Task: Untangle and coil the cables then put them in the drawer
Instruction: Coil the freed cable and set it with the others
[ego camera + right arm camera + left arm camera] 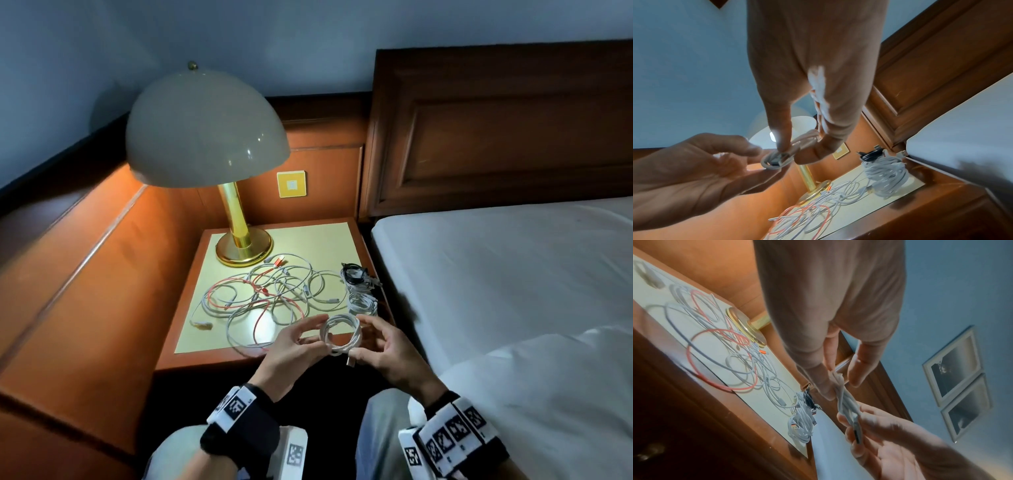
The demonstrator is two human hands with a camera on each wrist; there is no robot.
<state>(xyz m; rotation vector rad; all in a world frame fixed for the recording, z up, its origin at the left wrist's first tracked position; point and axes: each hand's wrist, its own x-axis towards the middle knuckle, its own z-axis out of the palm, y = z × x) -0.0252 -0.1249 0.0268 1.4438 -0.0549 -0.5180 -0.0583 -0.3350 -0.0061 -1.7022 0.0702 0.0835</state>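
I hold a small white coiled cable [340, 334] in the air, just in front of the nightstand's near edge. My left hand [310, 337] pinches its left side between thumb and fingers. My right hand [368, 337] grips the right side, and the plug end [350, 361] hangs below it. In the left wrist view the coil [846, 402] runs from my left hand [840, 386] down into the right palm. A loose tangle of white and red cables [267, 294] lies on the nightstand top [335, 233]. Beside it sit a wound black coil [354, 274] and a wound white coil [363, 303].
A brass lamp [243, 246] with a dome shade stands at the back left of the nightstand. A bed [513, 274] with a white sheet and a wooden headboard is close on the right. A dim knob [649, 451] shows on the dark front below the top.
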